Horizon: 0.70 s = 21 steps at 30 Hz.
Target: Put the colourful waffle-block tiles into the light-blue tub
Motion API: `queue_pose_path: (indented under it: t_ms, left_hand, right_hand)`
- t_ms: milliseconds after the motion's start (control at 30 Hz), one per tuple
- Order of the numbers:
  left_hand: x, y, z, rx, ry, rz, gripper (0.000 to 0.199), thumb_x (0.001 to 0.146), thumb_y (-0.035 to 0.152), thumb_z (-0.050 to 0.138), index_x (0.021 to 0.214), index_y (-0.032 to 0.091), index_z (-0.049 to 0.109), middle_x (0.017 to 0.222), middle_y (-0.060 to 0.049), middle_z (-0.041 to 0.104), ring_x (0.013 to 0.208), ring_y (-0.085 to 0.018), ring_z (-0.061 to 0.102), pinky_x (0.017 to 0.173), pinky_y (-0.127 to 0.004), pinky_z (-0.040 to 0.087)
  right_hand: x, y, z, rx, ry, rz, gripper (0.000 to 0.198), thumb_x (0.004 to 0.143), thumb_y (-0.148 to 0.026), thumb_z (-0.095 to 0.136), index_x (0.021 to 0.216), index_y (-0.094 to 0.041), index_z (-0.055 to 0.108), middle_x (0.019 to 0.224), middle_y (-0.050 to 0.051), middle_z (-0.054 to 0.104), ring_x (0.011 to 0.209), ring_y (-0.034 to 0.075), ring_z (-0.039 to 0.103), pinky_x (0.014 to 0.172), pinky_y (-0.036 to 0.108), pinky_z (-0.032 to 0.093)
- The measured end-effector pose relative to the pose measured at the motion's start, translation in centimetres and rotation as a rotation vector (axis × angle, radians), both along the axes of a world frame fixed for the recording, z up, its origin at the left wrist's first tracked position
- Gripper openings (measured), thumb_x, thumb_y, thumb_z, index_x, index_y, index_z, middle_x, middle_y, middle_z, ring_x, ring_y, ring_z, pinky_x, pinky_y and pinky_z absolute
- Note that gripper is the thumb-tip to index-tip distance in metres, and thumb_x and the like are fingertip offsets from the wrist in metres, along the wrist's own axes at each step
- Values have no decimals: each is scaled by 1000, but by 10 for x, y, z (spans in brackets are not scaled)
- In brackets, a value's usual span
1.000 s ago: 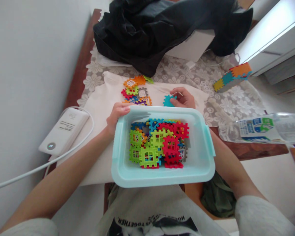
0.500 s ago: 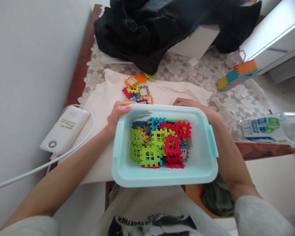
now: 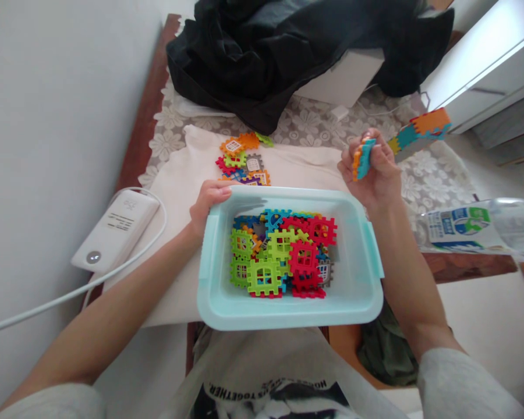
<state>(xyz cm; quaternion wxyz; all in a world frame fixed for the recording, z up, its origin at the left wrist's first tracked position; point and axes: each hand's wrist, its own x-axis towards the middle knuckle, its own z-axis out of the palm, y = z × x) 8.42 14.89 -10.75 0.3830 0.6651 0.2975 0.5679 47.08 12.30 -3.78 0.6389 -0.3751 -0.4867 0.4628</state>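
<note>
Landmark: the pale turquoise plastic tub (image 3: 227, 311), rectangular with rounded corners and a smooth, glossy rim, sitting at the near table edge above the person's lap.

Inside the tub: a loose heap of flat, square waffle-style plastic tiles (image 3: 283, 250) with toothed edges and open lattice centres; green, red, blue, orange and grey, lying at mixed angles.

At the tub's far-left corner: the left hand (image 3: 207, 203), fingers curled over the rim and gripping it.

Beyond the tub's far-right corner, raised above the table: the right hand (image 3: 371, 171), clenched on a small stack of tiles (image 3: 362, 157), held edge-on between thumb and fingertips; orange and teal layers visible.

Left of the tub: a white, smooth, rounded-rectangular device (image 3: 116, 230) with a white cable (image 3: 70, 297) looping round it and running off to the near left.

Under and beyond the tub: a plain cream cloth (image 3: 297, 163), matte and slightly creased, over a lace-patterned floral table cover (image 3: 314, 125).

Beyond the tub's far edge, on the cream cloth: a flat cluster of scattered tiles (image 3: 244, 160), same toothed shape, mixed colours.

Right of the tub: a clear plastic bottle (image 3: 475, 224) lying on its side, blue-green label.

Further beyond the tub, right: an assembled block of tiles (image 3: 421, 134), elongated, orange, teal and yellow panels.

Farthest from the tub: crumpled black fabric (image 3: 288, 52) draped over a white box (image 3: 343, 81).
</note>
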Motion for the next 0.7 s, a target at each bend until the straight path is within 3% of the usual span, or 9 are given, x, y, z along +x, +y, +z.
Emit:
queue_pose_path:
  t_ms: [100,233,333,400,467,533,600,667,700]
  left_hand:
    - [1,1,-1,142,-67,9,21,97,53,85,113,39,86,116,-4,86,107,-29,84,103,-51,69]
    - [6,0,4,98,-63,63,27,91,60,89,106,36,89,111,-4,88,103,-30,84,100,-50,69]
    - [15,1,17,-106,-92,32,42,94,71,81,90,30,88,92,-5,87,84,-27,81,82,-44,69]
    - [19,5,27,-277,-92,-58,62,108,75,61,81,25,86,73,-5,80,63,-21,71,60,-38,58]
    - [18,15,35,-294,-57,-24,69,114,70,53,72,23,81,63,-4,71,53,-18,59,53,-36,45]
    - [12,29,34,-138,64,132,61,114,62,63,71,22,77,66,-3,69,61,-17,57,64,-36,48]
    - [4,46,25,30,283,252,42,104,60,81,91,21,84,89,-4,77,86,-21,64,91,-40,52]
    - [-3,61,7,93,451,274,53,91,60,96,123,20,85,133,-9,79,126,-33,60,123,-49,39]
    - [-5,66,-2,90,493,244,52,92,57,96,126,20,84,140,-10,77,130,-35,57,128,-53,33]
  right_hand:
    - [-2,-10,9,54,-105,234,39,83,-68,95,89,-35,76,80,3,69,82,28,68,84,49,62]
    - [-17,-19,11,-32,-270,558,62,72,-90,90,79,-29,77,115,13,81,120,41,74,109,62,61]
    - [-33,-17,0,-119,-108,469,73,78,-102,74,80,-29,74,125,12,81,128,40,74,113,63,62]
    - [-41,-11,-13,-174,-43,361,72,84,-101,69,83,-29,71,119,11,80,118,36,76,106,60,65]
    - [-46,-4,-26,-222,-86,250,68,86,-97,73,86,-29,71,110,9,79,102,31,77,93,51,68]
    - [-48,3,-38,-252,-175,146,64,84,-91,83,88,-28,72,99,6,76,87,25,72,78,40,65]
    - [-49,7,-45,-261,-226,68,63,82,-87,89,88,-26,73,90,4,74,76,20,67,68,33,59]
    - [-51,8,-49,-255,-246,33,62,83,-85,89,86,-26,74,86,3,73,73,18,64,64,30,55]
    - [-52,7,-49,-248,-258,23,61,85,-85,88,86,-25,74,86,3,73,73,18,63,64,30,54]
